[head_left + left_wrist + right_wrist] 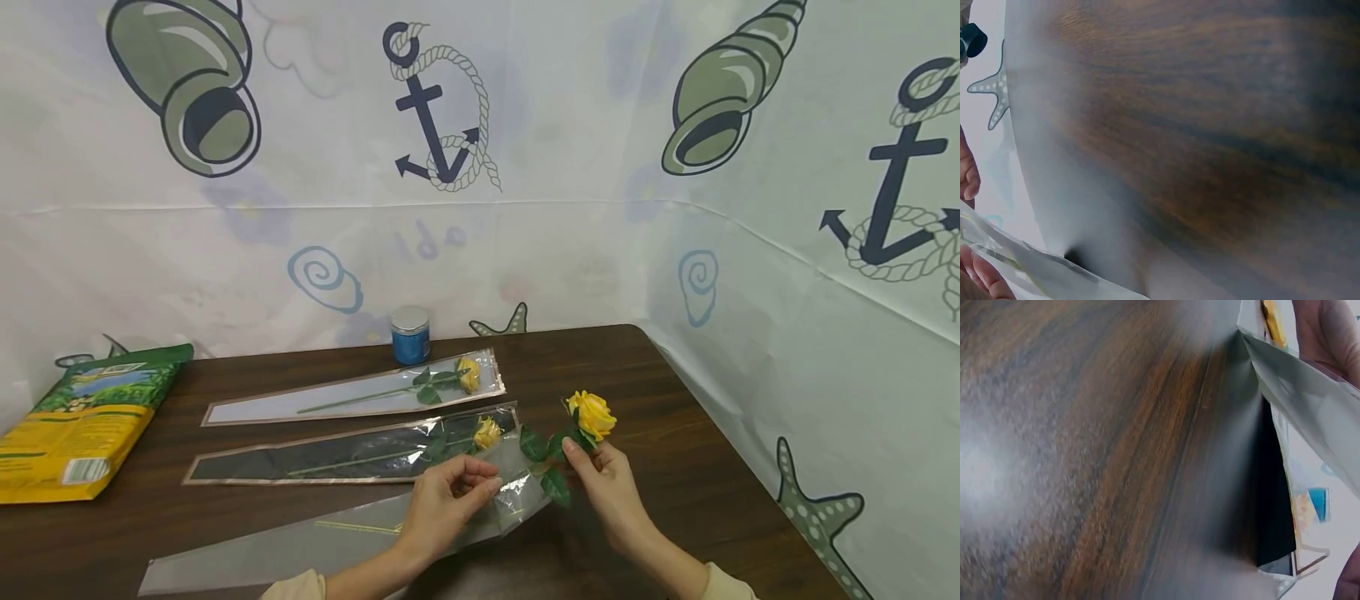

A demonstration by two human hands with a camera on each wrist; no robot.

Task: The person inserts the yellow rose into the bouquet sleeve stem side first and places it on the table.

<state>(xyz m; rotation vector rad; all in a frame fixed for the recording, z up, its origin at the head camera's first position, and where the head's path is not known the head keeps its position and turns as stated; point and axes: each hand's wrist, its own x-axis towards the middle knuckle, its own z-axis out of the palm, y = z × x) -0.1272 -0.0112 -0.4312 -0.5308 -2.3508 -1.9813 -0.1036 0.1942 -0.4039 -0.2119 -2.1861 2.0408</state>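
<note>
My right hand [611, 492] pinches a yellow artificial rose [591, 414] just below its bloom, among the green leaves. The rose's lower stem lies within a clear-fronted grey flower sleeve [300, 546], while the bloom stands out past the sleeve's wide right end. At that wide end my left hand [450, 508] pinches the sleeve's film between thumb and fingers. The left wrist view catches the raised sleeve [1085, 284] at the lower left, and the right wrist view has the left hand [1332, 334] behind the lifted sleeve edge.
Behind lie two sleeved yellow roses, one in a black sleeve [247, 465] and one in a white sleeve [262, 408]. A blue jar [410, 337] stands at the table's back edge. A yellow-green bag [82, 433] lies at left. Printed cloth [570, 267] borders the dark wooden table [720, 517].
</note>
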